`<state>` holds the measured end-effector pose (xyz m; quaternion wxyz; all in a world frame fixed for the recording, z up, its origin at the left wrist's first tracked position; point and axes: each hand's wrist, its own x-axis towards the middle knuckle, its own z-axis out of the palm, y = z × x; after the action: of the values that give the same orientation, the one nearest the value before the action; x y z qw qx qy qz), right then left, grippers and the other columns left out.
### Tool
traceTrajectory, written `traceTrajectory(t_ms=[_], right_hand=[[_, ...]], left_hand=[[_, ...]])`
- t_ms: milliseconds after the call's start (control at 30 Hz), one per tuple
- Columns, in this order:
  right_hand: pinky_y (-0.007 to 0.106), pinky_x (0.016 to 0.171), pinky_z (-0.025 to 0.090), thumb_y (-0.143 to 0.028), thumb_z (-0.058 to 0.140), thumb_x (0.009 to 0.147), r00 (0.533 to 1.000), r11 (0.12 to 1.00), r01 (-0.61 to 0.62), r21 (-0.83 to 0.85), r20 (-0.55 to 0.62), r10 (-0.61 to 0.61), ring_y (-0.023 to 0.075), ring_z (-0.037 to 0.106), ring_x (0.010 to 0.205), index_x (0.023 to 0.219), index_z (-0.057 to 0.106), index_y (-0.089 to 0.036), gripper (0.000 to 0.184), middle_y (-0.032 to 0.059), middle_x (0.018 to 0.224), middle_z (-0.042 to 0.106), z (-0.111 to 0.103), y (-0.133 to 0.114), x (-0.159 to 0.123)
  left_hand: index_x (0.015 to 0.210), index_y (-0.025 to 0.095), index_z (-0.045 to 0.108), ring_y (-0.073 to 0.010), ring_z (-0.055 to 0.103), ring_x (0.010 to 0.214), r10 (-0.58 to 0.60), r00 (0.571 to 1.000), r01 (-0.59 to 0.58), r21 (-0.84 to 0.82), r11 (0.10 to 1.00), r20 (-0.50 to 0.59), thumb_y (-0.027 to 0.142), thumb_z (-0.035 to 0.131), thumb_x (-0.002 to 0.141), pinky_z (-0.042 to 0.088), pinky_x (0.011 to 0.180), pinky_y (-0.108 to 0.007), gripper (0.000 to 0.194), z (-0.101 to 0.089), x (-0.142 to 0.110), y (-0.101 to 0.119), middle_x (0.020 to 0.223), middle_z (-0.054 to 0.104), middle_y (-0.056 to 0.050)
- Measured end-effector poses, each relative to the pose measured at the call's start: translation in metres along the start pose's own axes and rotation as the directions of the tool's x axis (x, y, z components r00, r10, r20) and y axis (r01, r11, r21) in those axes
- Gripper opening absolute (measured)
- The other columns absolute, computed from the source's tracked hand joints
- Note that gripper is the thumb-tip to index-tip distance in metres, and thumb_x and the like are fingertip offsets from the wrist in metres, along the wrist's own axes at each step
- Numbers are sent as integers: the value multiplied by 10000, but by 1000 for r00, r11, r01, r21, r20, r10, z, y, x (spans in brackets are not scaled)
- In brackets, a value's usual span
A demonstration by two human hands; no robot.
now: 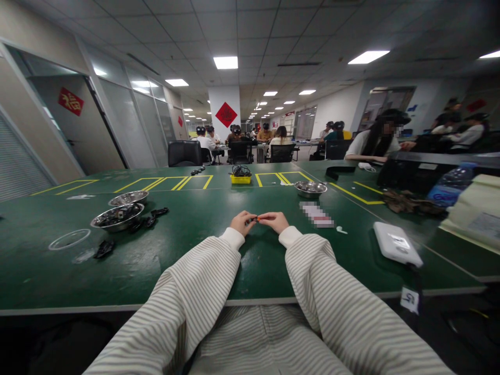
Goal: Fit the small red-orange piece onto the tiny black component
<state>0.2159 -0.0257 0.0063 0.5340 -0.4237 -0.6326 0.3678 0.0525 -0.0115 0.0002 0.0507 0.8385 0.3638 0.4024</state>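
Note:
My left hand [242,222] and my right hand [275,222] meet over the middle of the green table. Between their fingertips is a small dark and orange part [256,219], too small to name. Both hands are closed in a pinch on it, with wrists low near the tabletop. Off to the left, a metal bowl [97,221] holds several black pieces, and more black pieces [150,220] lie beside it. A second metal bowl [117,200] stands just behind. To the right of my hands is another metal bowl [311,194] with small pieces in it.
A yellow tray [241,179] with black cable stands ahead. A clear plastic ring [69,239] lies at left. On the right are a white earbud [341,229], a white box-shaped device [397,244] with a cable and a water bottle [453,183]. A person [371,140] sits at far right.

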Motion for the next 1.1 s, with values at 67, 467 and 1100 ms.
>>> traceTrajectory(t_ms=[67, 467, 1100], right_hand=[[318, 750, 463, -194, 667, 508, 1000, 1000, 2, 6, 5, -2, 178, 619, 701, 677, 669, -134, 179, 50, 693, 674, 0, -1, 0], [325, 741, 460, -178, 684, 469, 999, 998, -36, 54, 6, 35, 169, 615, 657, 631, 653, -130, 172, 40, 655, 668, 1, 0, 1], [145, 384, 423, -90, 550, 658, 963, 954, -269, 131, 43, 266, 87, 588, 507, 824, 549, -128, 171, 54, 718, 655, -1, -3, 1]], left_hand=[[897, 170, 613, -64, 488, 574, 6, 1000, -6, 1, 1000, -2, 203, 532, 715, 445, 613, -194, 201, 0, 0, -1, 765, 544, -18], [898, 168, 610, -59, 469, 551, 52, 998, -53, 10, 999, 23, 209, 531, 713, 444, 606, -191, 205, 0, 1, -2, 750, 536, -11], [999, 145, 517, -153, 506, 831, -556, 824, 542, 439, 717, -111, 208, 426, 804, 429, 692, -316, 224, -57, -3, -64, 1005, 481, -67]])
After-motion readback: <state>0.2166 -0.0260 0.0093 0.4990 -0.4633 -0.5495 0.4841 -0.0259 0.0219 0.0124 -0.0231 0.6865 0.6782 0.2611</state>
